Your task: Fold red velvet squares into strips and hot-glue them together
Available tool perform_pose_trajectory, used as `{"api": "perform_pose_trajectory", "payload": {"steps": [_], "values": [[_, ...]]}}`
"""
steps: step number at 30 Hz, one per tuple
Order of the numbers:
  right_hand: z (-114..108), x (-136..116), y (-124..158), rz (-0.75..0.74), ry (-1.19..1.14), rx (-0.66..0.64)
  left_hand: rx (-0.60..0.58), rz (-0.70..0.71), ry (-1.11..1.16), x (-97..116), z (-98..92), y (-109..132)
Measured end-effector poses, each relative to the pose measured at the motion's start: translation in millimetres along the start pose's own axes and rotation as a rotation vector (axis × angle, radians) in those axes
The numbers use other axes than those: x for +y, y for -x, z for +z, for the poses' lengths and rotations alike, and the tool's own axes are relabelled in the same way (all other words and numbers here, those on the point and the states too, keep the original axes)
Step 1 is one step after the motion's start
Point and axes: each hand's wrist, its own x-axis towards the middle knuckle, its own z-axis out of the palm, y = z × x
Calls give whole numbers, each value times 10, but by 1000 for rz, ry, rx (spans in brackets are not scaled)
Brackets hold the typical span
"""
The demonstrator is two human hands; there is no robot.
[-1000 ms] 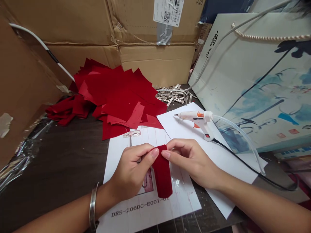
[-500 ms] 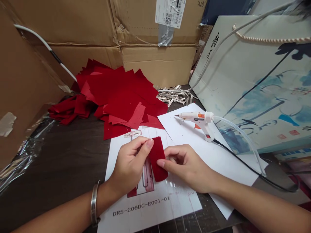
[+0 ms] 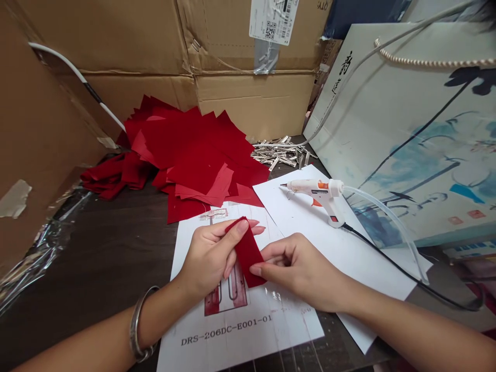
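Observation:
A narrow strip of red velvet-like fabric [image 3: 249, 258] is held between both hands, tilted, above the printed sheet [image 3: 217, 351]. My left hand [image 3: 211, 250] pinches its upper end, thumb on the front and fingers behind. At the strip's lower right edge, my right hand [image 3: 300, 268] grips it between thumb and fingers. Underneath, the sheet carries a picture of a red rectangle with looped lines and the text "DRS-206DC-E001-01". A small metal clip [image 3: 214, 214] lies near the top of that sheet.
Red fabric pieces [image 3: 194, 144] lie heaped at the back left. Beside them is a pile of metal clips [image 3: 284, 153]. A white glue gun [image 3: 318, 194] rests on white paper [image 3: 310, 227] at right. Cardboard boxes [image 3: 251, 103] and a painted paper bag [image 3: 406, 139] stand behind.
The strip has tilted, its top leaning further left. My left fingers now reach behind it and show past its right edge. My right hand keeps its hold lower down.

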Motion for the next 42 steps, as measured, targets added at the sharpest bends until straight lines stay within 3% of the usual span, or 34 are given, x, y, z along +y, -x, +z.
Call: {"api": "perform_pose_trajectory", "payload": {"steps": [3,12,21,29,40,42], "values": [[-26,18,-22,3,-3,65,52,-3,51,-32,-17,-15],[-39,3,-24,-53,85,90,80,48,76,-21,-43,-26],[-16,13,-55,-136,33,207,-15,112,-11,3,-47,-39],[-30,-8,-40,-145,33,243,119,115,-145,17,-32,-32],[-100,2,-57,-185,56,545,162,147,-162,43,-29,-27],[-107,-10,-49,-179,4,550,152,148,-162,46,-23,-22]]}}
